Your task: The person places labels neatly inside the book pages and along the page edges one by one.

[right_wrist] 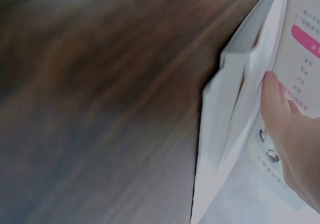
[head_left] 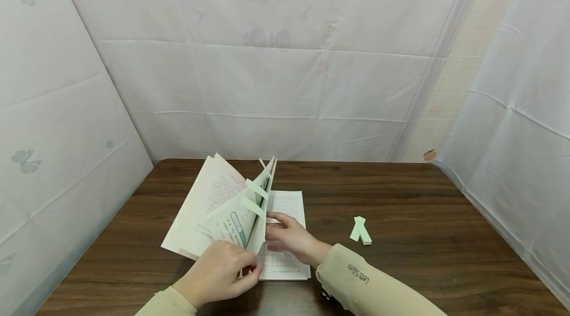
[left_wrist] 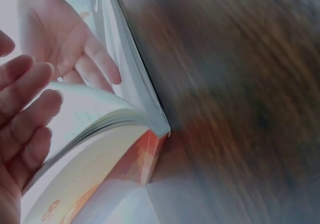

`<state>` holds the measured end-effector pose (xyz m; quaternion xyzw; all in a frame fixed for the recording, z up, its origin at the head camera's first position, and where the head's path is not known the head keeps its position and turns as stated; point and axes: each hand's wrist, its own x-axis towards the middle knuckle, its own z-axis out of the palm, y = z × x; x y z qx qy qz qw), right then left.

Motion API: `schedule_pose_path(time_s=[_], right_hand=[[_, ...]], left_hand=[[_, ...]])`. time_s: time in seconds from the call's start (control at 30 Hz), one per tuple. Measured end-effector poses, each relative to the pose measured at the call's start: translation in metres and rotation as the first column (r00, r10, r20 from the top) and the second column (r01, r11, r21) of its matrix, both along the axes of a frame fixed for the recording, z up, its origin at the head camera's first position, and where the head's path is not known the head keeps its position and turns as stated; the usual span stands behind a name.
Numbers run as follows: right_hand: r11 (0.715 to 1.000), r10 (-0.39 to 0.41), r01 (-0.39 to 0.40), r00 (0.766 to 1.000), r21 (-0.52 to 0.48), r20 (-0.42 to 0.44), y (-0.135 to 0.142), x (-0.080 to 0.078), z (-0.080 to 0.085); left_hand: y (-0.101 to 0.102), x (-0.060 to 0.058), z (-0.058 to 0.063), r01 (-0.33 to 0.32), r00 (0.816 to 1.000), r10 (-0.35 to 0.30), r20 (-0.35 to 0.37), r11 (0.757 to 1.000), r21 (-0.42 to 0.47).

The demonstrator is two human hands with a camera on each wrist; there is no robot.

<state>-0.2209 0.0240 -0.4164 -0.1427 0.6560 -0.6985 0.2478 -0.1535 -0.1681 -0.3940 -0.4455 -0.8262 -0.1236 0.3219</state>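
I see the book point(head_left: 236, 219) on the table point(head_left: 418, 207) | two strips point(head_left: 252, 206) at its raised pages | loose strips point(head_left: 362, 231) to its right | cloth point(head_left: 285, 83) behind.

Cream sleeves, print on right

My left sleeve point(head_left: 166, 303) and right sleeve point(head_left: 385, 286) are both pale cream, reaching the wrists. Dark lettering point(head_left: 358, 273), seemingly "Let'sSlim", sits near the right cuff point(head_left: 329, 259), upside down in the head view. Small black-and-white bit point(head_left: 326, 294) pokes out below that cuff; can't identify it. My left hand point(head_left: 222, 269) and right hand point(head_left: 294, 239): bare.
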Motion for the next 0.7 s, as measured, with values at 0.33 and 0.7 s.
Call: schedule_pose_path(time_s=[0.33, 0.7], right_hand=[[0.996, 0.002, 0.001, 1.000, 0.093, -0.028, -0.010, 0.005, 0.004], [0.992, 0.042, -0.033, 0.996, 0.126, -0.072, -0.012, 0.009, 0.009]], left_hand=[[0.009, 0.001, 0.002, 0.091, 0.995, -0.088, -0.052, 0.994, 0.064], [0.030, 0.010, 0.009, 0.050, 0.997, -0.042, -0.058, 0.989, 0.138]])
